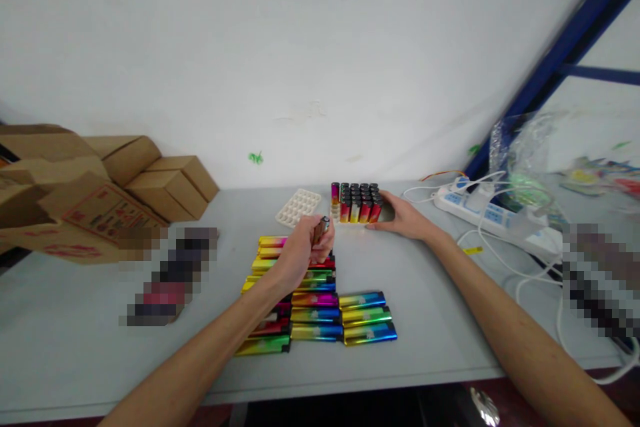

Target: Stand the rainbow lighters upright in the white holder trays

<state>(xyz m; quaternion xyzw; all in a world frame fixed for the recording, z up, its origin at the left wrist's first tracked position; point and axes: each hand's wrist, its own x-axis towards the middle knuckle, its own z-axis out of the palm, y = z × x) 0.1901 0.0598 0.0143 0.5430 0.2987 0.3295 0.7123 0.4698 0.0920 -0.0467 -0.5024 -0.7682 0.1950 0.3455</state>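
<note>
Cream tray [335, 218] with upright lighters [356, 205]

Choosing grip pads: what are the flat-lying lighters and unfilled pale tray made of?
Flat-lying lighters: metallic gloss, perhaps coated plastic or metal; bright highlights along the bodies. Unfilled pale tray: matte, likely molded plastic, possibly pulp; regular pockets, little shine.

Watching remotely through the head camera, I can read no words, brands or numbers: the red printing [93, 210] on the cardboard box [117, 223], left of the pale cell tray [299, 207], is too blurred, as are the small pale marks on the shiny lighters [316, 333] lying nearer than that tray.
</note>
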